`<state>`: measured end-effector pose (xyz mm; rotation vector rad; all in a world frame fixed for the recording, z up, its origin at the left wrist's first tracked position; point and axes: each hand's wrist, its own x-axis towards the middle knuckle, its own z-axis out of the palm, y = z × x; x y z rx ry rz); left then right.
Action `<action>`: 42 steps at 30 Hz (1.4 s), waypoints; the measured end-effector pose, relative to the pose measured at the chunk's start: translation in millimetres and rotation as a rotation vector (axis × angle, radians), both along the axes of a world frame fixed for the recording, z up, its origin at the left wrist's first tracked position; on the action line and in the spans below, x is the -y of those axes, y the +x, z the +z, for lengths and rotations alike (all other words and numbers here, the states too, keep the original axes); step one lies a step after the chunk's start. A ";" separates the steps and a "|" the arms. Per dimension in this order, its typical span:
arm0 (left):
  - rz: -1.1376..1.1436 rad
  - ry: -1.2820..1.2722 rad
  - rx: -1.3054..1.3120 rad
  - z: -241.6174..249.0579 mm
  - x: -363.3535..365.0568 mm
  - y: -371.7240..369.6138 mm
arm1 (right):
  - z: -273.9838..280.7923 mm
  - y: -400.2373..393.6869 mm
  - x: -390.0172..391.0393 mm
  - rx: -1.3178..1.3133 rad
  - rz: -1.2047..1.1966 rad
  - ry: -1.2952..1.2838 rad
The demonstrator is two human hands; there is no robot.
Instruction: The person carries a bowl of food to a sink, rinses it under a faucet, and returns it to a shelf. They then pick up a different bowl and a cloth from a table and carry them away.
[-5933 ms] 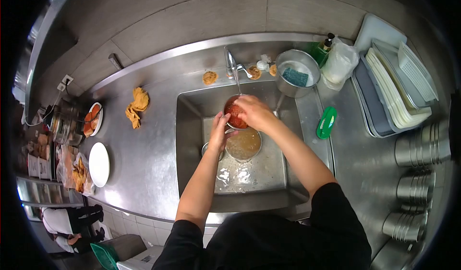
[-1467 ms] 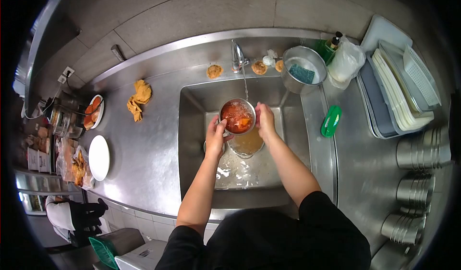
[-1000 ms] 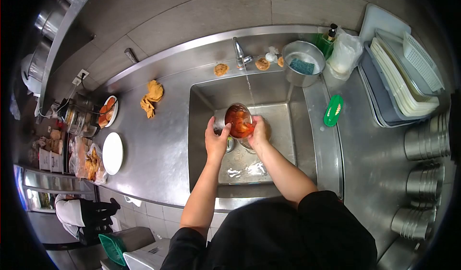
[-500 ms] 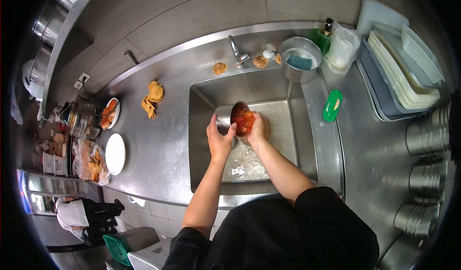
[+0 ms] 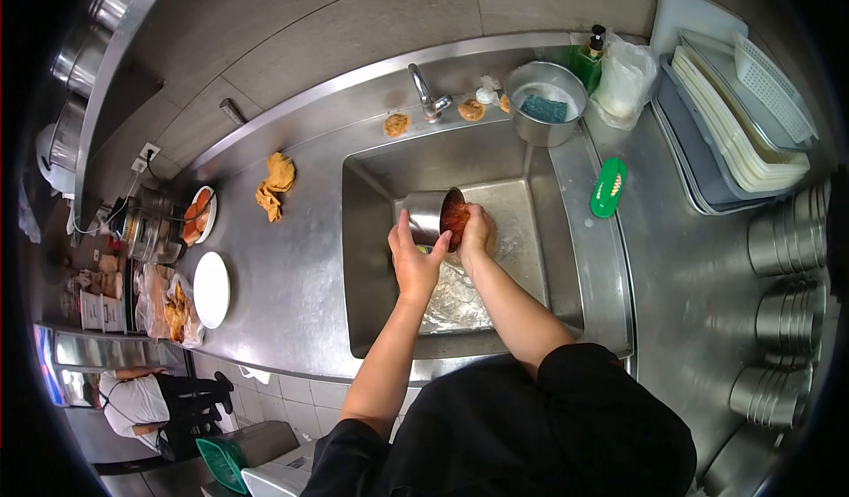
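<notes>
Fingers of both hands clasping a tipped metal pot over the steel sink, tiled wall behind.

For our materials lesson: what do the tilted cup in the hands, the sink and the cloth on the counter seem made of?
Cup: brushed metal, probably stainless steel, grey sheen.
Sink: the same dull reflective steel.
Cloth: soft yellow-orange fabric, crumpled folds.
</notes>
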<state>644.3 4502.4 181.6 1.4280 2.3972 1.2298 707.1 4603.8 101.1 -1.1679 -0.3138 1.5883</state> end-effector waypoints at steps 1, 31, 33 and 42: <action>-0.022 -0.012 0.003 1.6 -0.1 1.3 | 2.1 1.6 0.8 -0.016 0.000 -0.002; -0.054 0.101 1.409 -45.8 21.4 -21.2 | 18.5 18.7 -38.4 0.530 0.170 0.336; -0.095 0.105 1.422 -47.0 21.7 -24.5 | 53.6 26.0 -27.4 0.578 0.190 0.364; -0.092 0.022 1.418 -43.2 26.3 -30.0 | 77.5 29.8 -5.5 1.050 1.057 0.987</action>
